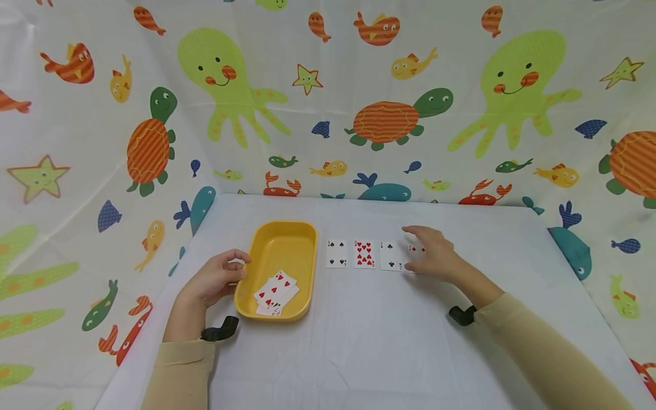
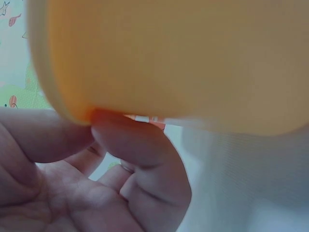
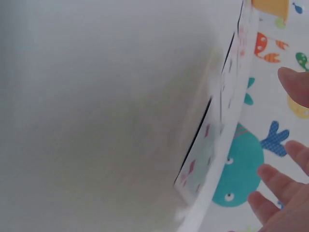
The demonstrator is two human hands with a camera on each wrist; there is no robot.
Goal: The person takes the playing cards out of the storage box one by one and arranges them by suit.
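Observation:
My left hand (image 1: 217, 279) pinches the left rim of a yellow tray (image 1: 314, 256) between thumb and fingers; the left wrist view shows the tray wall (image 2: 169, 58) close up. A small overlapping pile of playing cards (image 1: 275, 293), a hearts card on top, lies face up inside. Right of the tray, several playing cards stand in a row: a spades card (image 1: 336, 254), a hearts card (image 1: 364, 254), a clubs card (image 1: 390, 255) and a diamonds card (image 1: 417, 249). Over this last card hovers my right hand (image 1: 433, 256), fingers spread, holding nothing; it partly hides the card.
A white cloth (image 1: 359, 347) covers the table. Behind and on both sides hangs a curtain (image 1: 328, 102) printed with sea animals. Black wrist cameras (image 1: 221, 329) sit on both wrists.

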